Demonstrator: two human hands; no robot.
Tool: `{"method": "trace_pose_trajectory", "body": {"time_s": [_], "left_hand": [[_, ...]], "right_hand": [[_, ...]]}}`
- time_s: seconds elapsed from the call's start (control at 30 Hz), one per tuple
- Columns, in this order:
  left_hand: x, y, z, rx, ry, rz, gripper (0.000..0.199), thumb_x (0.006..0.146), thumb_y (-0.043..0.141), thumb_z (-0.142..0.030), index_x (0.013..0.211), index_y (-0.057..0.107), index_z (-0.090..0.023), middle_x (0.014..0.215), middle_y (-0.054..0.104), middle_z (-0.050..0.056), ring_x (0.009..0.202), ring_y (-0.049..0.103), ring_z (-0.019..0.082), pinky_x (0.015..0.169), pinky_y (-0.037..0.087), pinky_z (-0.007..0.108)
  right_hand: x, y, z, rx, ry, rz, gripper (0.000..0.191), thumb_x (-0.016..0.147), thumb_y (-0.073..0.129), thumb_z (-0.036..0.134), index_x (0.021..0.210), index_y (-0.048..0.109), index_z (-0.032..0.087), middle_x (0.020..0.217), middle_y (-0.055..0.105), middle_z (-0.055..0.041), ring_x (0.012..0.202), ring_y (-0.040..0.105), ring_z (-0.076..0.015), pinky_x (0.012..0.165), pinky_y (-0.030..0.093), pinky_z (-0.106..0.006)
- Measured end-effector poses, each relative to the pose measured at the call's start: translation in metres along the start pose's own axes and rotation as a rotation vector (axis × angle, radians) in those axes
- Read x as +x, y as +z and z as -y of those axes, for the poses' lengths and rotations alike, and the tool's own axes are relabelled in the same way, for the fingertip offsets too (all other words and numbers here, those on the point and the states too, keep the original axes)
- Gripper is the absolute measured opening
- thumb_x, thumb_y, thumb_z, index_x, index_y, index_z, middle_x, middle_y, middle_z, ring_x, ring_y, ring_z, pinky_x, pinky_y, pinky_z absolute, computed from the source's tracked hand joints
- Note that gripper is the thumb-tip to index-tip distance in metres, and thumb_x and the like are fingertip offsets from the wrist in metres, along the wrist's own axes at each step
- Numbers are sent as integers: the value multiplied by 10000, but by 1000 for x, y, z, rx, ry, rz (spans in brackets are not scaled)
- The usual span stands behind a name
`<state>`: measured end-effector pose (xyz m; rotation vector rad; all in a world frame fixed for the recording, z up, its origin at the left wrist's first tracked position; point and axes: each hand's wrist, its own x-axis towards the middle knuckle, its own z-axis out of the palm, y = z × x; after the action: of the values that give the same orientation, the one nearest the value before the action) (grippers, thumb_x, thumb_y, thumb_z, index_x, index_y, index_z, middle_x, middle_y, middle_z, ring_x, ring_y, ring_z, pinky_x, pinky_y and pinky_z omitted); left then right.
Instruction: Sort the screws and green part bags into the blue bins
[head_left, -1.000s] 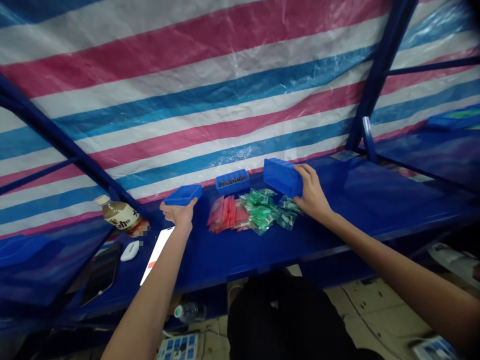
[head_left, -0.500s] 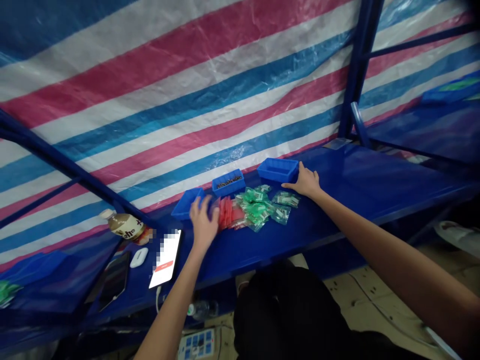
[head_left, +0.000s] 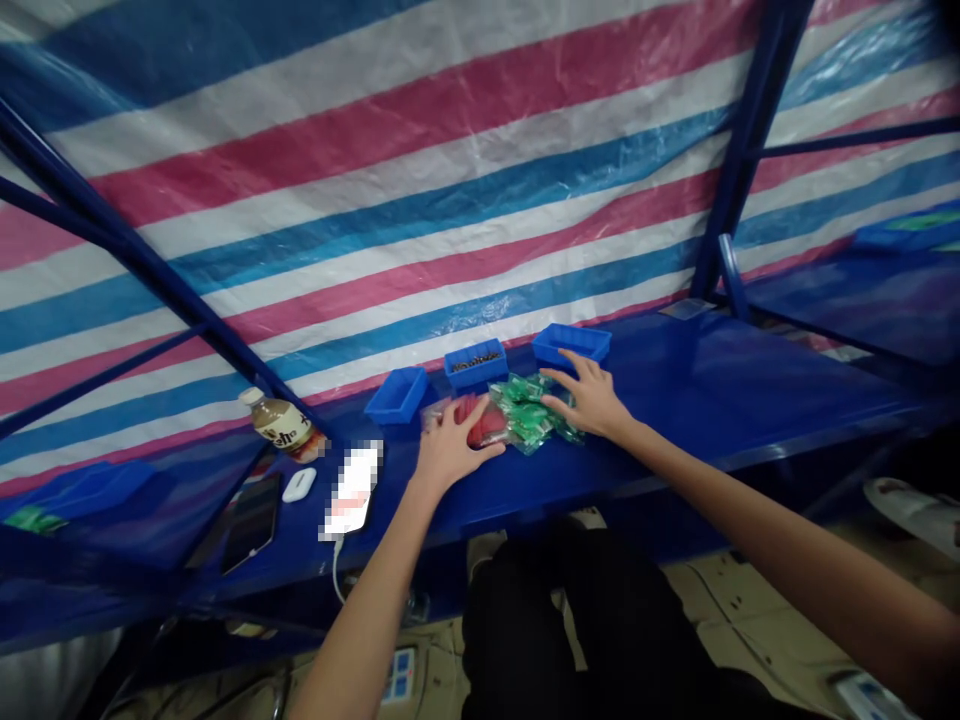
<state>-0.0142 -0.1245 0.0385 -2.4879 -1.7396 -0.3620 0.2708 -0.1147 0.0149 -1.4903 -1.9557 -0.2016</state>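
My left hand point(head_left: 455, 447) lies with fingers spread over the left side of the red packets point(head_left: 486, 424), partly covering them. Beside these is a pile of small green plastic packets point(head_left: 527, 410). Over the right edge of that pile reaches my right hand point(head_left: 589, 396), its fingers apart and nothing visible in it. Behind the packets stand three blue bins: the left bin point(head_left: 397, 396) and the right bin point(head_left: 571, 344) show no contents, and the middle bin point(head_left: 475, 364) holds small dark metal-looking pieces that I cannot make out.
On the left of the blue table point(head_left: 720, 385) are a drink bottle point(head_left: 287, 428), a white earphone case point(head_left: 299, 485), a dark phone point(head_left: 253, 522) and a lit phone point(head_left: 352, 495) with a cable. A striped sheet point(head_left: 420, 220) hangs behind, between blue frame posts point(head_left: 739, 160).
My left hand has moved from beside the left bin onto the red packets. My right hand has left the right bin's side and moved left to the green packets. The view has shifted slightly.
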Motion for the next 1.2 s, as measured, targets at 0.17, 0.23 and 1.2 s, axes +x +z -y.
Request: {"method": "trace_pose_trajectory", "body": {"time_s": [0.17,0.23,1.2], "left_hand": [[8,-5,-6,120,103,98,747,809,409,-784,1466,365,-431,1487,360,157,1176,554,419,906,473,524],[8,2,-8,186,96,66,632,896,350,-692,1453,403,-398,1436,401,171,1182,540,420,869,490,507],[4,29,25,-427,3,-394,293,770,745,-443,1010,715,-279,1303,596,56,1230,520,277,1070,385,464]], "right_hand": [[21,25,31,75,-88,325,608,910,342,702,1464,364,451,1586,293,-34,1400,292,-388,1041,284,-683],[28,34,41,98,-93,355,588,908,342,706,1430,424,448,1547,371,-25,1401,305,-371,1071,249,-678],[40,68,88,280,-161,4,620,777,667,266,1368,490,205,1381,521,-140,1244,454,-314,994,379,-468]]}}
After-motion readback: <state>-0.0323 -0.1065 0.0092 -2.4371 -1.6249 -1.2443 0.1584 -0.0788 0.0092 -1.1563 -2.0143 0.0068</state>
